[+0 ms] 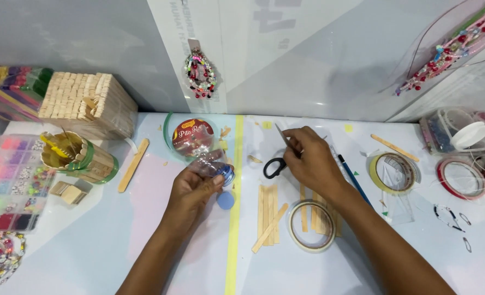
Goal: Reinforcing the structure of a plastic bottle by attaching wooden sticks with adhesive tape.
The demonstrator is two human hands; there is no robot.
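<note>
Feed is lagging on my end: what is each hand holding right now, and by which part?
Left hand holds a small clear plastic bottle around its body. Right hand holds black-handled scissors near the blades.

Both bare forearms enter from the near edge and converge toward the centre of the scene. The left hand (190, 191) is turned palm inward, its fingers curled closed in a grasp with the thumb on the right side. The right hand (313, 161), farther and to the right, lies back uppermost, wrist bent slightly leftward, fingers and thumb pinched together at the far left.
</note>
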